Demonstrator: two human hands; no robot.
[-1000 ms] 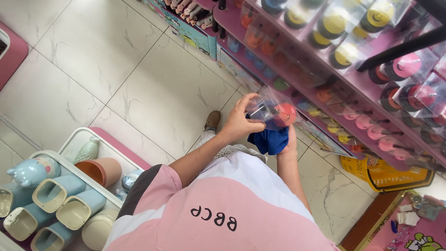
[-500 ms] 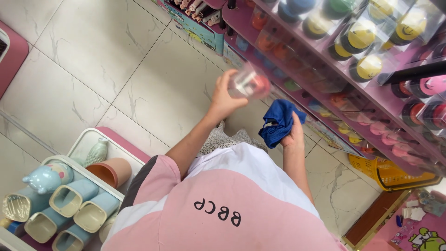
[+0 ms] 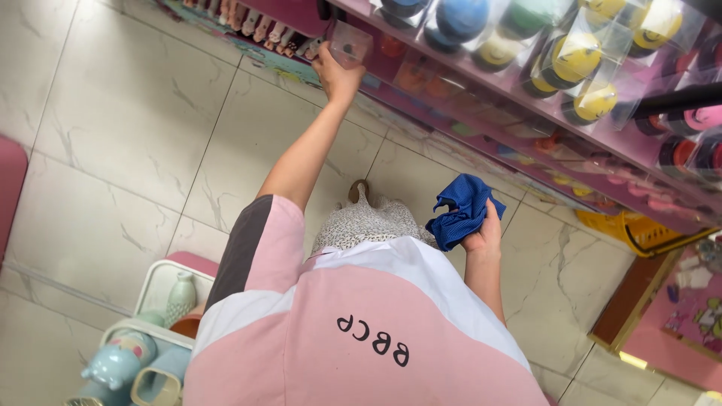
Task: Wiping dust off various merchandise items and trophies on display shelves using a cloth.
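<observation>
Beside pink shelves (image 3: 481,83), a person's left hand (image 3: 336,74) closes its fingers on a clear packaged item (image 3: 350,46) while the right hand (image 3: 485,233) clutches a blue cloth (image 3: 460,212).

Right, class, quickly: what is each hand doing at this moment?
Left hand: closed on a clear plastic box, raised at the shelf.
Right hand: closed on a blue cloth.

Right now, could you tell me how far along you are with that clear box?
Done: the clear box is up at the pink shelf. In hand: the left hand holds it; the right hand grips the blue cloth. Left: probably releasing it there.
</observation>
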